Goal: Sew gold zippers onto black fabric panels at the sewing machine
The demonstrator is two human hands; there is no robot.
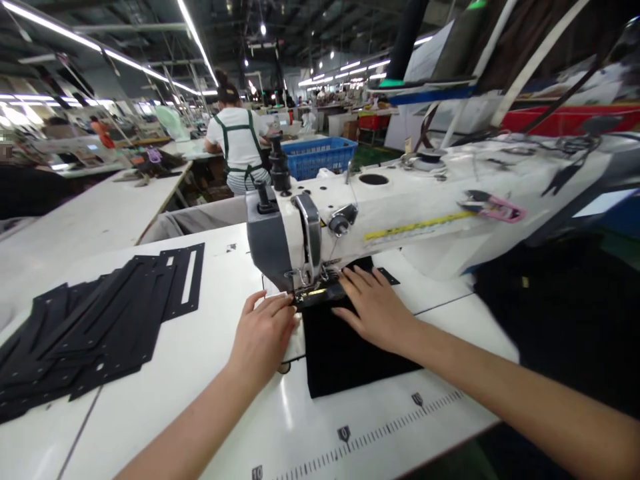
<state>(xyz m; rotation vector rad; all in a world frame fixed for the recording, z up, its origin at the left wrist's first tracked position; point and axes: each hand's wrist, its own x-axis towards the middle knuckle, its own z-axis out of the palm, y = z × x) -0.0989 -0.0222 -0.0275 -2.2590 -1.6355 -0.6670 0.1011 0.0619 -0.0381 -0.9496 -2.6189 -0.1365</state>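
A black fabric piece (345, 353) lies under the head of a white sewing machine (400, 207). Gold-coloured teeth, looking like a zipper (316, 292), show along a dark strip by the presser foot. My right hand (373, 307) rests flat on the fabric right of the needle area, fingers spread. Left of the foot, my left hand (265, 333) has its fingers bent and drawn together beside the strip's end; what lies between the fingertips is hidden. Stacked black panels (115, 320) with slots and small holes lie loosely on the left of the table.
A printed ruler scale (345, 437) runs along the table's front edge. Pink-handled snips (493, 205) and a yellow tape measure (420, 227) are on the machine arm. Behind stand a blue basket (323, 157) and a person in a green-strapped apron (239, 140). Dark cloth (560, 320) hangs right.
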